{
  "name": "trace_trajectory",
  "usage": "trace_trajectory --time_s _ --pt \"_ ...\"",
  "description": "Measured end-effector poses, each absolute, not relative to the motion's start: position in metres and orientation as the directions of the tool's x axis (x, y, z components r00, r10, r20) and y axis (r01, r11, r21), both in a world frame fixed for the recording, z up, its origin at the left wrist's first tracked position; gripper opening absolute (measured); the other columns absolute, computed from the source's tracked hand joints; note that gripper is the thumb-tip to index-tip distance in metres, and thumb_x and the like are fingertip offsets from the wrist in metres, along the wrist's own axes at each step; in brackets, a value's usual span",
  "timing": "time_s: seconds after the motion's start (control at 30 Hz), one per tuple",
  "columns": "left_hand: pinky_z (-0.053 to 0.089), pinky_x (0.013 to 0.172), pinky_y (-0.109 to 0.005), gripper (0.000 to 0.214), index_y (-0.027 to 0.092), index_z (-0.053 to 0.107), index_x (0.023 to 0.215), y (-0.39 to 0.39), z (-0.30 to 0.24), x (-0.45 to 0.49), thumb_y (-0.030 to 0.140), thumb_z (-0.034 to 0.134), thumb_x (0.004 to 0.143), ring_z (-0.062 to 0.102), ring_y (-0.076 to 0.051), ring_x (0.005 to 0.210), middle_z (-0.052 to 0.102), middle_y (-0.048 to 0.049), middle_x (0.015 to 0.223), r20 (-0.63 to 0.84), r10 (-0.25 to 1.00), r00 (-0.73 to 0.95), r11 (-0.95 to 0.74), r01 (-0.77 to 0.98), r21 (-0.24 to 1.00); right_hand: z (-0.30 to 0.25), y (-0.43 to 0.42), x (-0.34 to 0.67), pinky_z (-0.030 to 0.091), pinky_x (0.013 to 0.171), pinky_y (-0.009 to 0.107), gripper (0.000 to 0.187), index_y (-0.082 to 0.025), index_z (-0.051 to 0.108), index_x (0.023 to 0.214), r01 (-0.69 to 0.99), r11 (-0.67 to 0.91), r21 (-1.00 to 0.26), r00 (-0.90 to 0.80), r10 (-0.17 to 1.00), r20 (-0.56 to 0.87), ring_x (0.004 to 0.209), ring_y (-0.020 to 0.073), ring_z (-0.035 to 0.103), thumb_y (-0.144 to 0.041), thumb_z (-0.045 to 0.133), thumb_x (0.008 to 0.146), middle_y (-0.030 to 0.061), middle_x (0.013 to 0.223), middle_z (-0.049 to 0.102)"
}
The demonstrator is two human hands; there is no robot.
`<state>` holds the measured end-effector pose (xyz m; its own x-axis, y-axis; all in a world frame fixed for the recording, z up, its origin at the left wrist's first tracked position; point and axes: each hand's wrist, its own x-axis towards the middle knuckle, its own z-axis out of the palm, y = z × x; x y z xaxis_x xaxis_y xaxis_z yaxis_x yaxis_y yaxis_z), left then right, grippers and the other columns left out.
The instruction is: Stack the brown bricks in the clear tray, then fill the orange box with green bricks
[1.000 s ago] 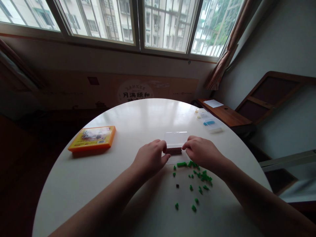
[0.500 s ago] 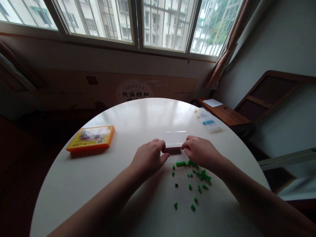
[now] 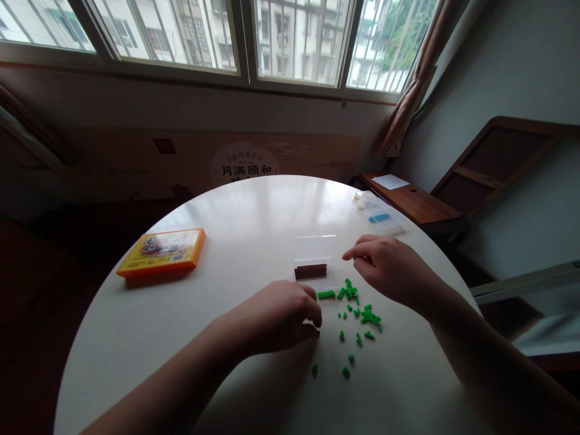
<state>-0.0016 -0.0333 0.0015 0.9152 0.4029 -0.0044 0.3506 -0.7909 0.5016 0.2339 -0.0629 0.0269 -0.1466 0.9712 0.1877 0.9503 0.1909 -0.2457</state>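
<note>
A small clear plastic box point(image 3: 314, 248) stands open on the white round table point(image 3: 235, 223), with a row of dark brown bricks point(image 3: 310, 271) in it. Several tiny green bricks point(image 3: 357, 314) lie scattered just in front of it. My left hand point(image 3: 278, 317) rests on the table to the left of the green bricks. Its fingers are curled into a pinch at the tabletop, and what they hold is hidden. My right hand point(image 3: 389, 272) hovers right of the box above the green bricks, with its fingers stretched out to the left and nothing in them.
An orange flat box point(image 3: 161, 251) lies at the table's left. Small clear containers point(image 3: 380, 219), one with a blue piece, sit at the back right edge. Beyond them is a wooden side table point(image 3: 417, 208) with a paper point(image 3: 390, 181). Windows fill the far wall.
Both hands have left the clear box. My left hand drew back toward me and pinched down where a small dark brick lay. My right hand moved right and opened.
</note>
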Motion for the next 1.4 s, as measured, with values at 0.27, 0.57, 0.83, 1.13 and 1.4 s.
trace_trajectory --time_s 0.27,0.57,0.83,1.13,1.4 --pt "0.045 0.065 -0.02 0.019 0.025 0.072 0.075 -0.037 0.001 0.004 0.009 0.061 0.078 0.062 -0.01 0.067 0.07 0.0033 0.082 -0.041 0.384 0.922 -0.8 0.355 0.485 0.031 -0.064 0.238 0.046 0.074 0.028 0.028 -0.024 0.077 0.089 0.918 0.227 -0.324 -0.148 0.957 0.251 0.083 0.0163 0.065 -0.015 0.051 0.083 0.0012 0.097 0.074" --pt "0.046 0.068 -0.022 0.015 0.024 0.072 0.086 -0.03 0.002 0.002 0.021 0.058 0.089 0.06 -0.011 0.072 0.069 -0.0013 0.092 0.098 0.53 0.842 -0.701 0.371 0.61 0.029 -0.061 0.239 0.048 0.071 0.026 0.028 -0.022 0.077 0.092 0.823 0.337 -0.458 -0.198 0.925 0.324 0.078 0.0143 0.063 -0.013 0.051 0.084 0.0032 0.094 0.072" --pt "0.039 0.05 -0.021 0.018 0.016 0.067 0.083 -0.022 0.0 0.009 0.034 0.064 0.082 0.045 -0.008 0.054 0.059 0.0018 0.065 -0.023 0.793 0.608 -0.131 0.208 0.969 0.017 -0.062 0.224 0.051 0.064 0.025 0.015 -0.021 0.074 0.1 0.453 0.697 -0.555 -0.407 0.716 0.567 0.075 0.0124 0.063 -0.024 0.065 0.089 0.0051 0.091 0.067" --pt "0.021 0.042 -0.018 0.033 0.014 0.063 0.083 -0.026 0.001 0.011 0.046 0.072 0.076 0.032 -0.005 0.046 0.047 0.0064 0.052 -0.177 0.75 0.637 0.129 0.121 0.984 0.013 -0.062 0.219 0.051 0.067 0.025 0.011 -0.019 0.074 0.094 0.429 0.731 -0.531 -0.473 0.683 0.558 0.074 0.0122 0.063 -0.023 0.065 0.09 0.0041 0.086 0.068" --pt "0.016 0.042 -0.018 0.032 0.015 0.061 0.083 -0.026 -0.002 0.013 0.043 0.075 0.077 0.029 -0.004 0.046 0.043 0.0074 0.053 -0.214 0.729 0.65 0.291 -0.011 0.957 0.011 -0.064 0.213 0.05 0.067 0.026 0.006 -0.018 0.071 0.091 0.506 0.744 -0.436 -0.45 0.659 0.603 0.075 0.0129 0.062 -0.022 0.066 0.089 0.0039 0.087 0.068"
